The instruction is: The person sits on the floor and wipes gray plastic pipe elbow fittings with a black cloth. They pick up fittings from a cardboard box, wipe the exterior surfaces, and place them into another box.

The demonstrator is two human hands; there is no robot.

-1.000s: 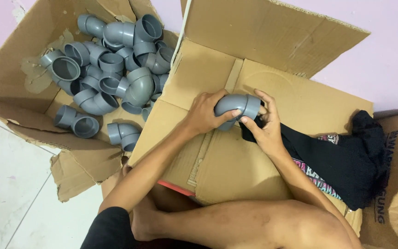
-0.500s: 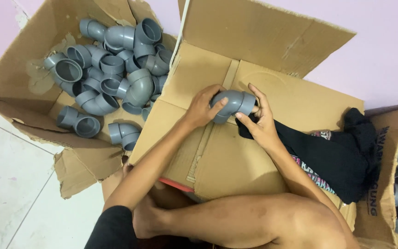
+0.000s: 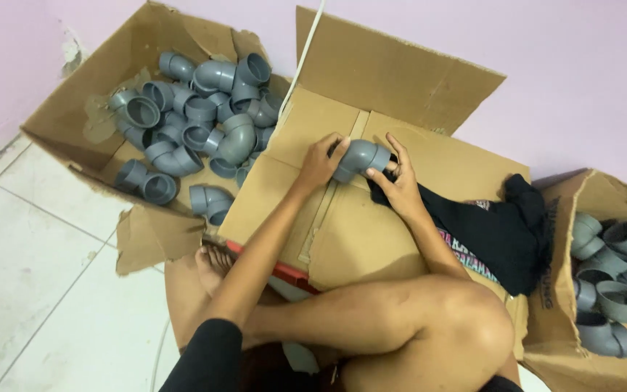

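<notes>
Between the two hands, one grey plastic pipe elbow (image 3: 358,158) is being gripped over a flattened brown cardboard box (image 3: 371,232), the left hand (image 3: 320,163) wrapping its bend and the right hand (image 3: 399,187) closing on its open end along with a black cloth (image 3: 495,229). Compared with a moment ago, the fitting is sitting higher and farther off, and more of the right-hand carton is showing. Left of the grip, an open cardboard box (image 3: 103,87) is holding roughly twenty such elbows (image 3: 197,123); right of it, a second carton (image 3: 582,192) is holding about eight more (image 3: 615,272).

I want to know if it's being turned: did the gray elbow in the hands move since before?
Cannot tell. The elbow sits at the same seam of the cardboard; only the camera clearly shifted.
</notes>
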